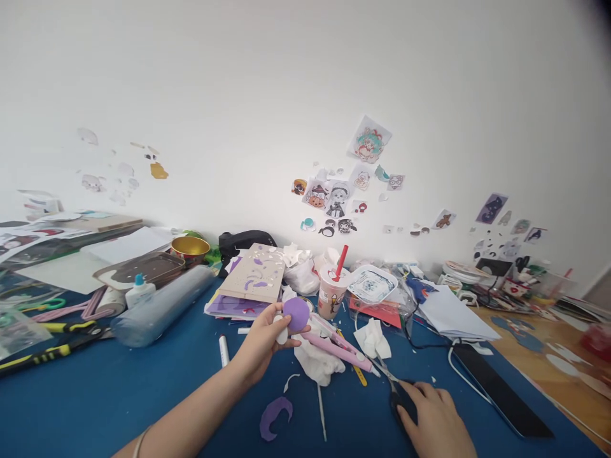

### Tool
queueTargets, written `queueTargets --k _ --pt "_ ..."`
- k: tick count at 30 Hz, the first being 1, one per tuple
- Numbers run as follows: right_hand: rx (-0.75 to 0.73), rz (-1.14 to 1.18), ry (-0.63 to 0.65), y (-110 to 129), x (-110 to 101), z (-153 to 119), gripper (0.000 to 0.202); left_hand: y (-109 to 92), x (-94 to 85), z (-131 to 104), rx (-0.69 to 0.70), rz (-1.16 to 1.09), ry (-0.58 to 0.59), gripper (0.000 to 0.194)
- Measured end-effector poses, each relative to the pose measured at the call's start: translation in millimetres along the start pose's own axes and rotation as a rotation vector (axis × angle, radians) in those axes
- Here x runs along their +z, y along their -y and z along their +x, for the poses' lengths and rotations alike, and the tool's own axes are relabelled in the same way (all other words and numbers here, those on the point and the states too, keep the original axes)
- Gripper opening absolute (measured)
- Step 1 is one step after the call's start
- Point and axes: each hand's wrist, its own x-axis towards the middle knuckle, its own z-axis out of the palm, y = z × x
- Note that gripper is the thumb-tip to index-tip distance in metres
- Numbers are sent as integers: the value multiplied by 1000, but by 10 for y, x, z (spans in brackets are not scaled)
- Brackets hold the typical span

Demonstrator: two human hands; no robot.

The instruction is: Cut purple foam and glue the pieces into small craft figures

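My left hand [272,334] pinches a round purple piece [296,314], felt or paper, above the middle of the blue table. A small white piece [282,335] shows beside the thumb. At the lower right, my right hand [434,416] has its fingers around the black handles of a pair of scissors [392,380], whose blades point up and left beside a crumpled tissue [373,338]. Below my left hand lies a crescent-shaped purple scrap [276,418]. A thin white stick [322,412] rests to its right, near a pink hair-straightener-like tool [340,350].
A cup with a red straw [331,291] stands behind my left hand. Left of it, a board [251,273] bears purple scraps. Black-and-yellow pliers [62,346] and a clear plastic roll [162,308] lie left; a black flat device [501,391] lies right. Paper cutouts [338,198] are on the wall.
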Motion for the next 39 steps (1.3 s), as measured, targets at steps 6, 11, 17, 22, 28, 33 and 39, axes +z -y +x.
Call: queueTargets --k 6,11,17,22,28,33,39 --pt "-203 684 -111 758 -2 264 36 35 65 -44 -47 169 155 33" --pt "-265 1152 132 1448 42 563 19 60 9 -50 -165 347 456 38" --pt "-375 1149 179 1684 88 714 8 -103 -306 128 -82 635 350 32" --pt "-731 905 383 2004 195 575 14 -250 -488 283 78 673 141 28" --pt "-942 631 268 2168 392 508 19 -246 -494 304 57 694 139 35" --pt "-955 586 223 1957 214 525 13 -205 -541 317 -5 724 196 37" --pt "-953 608 334 1880 90 455 9 -182 -518 284 -27 721 265 48"
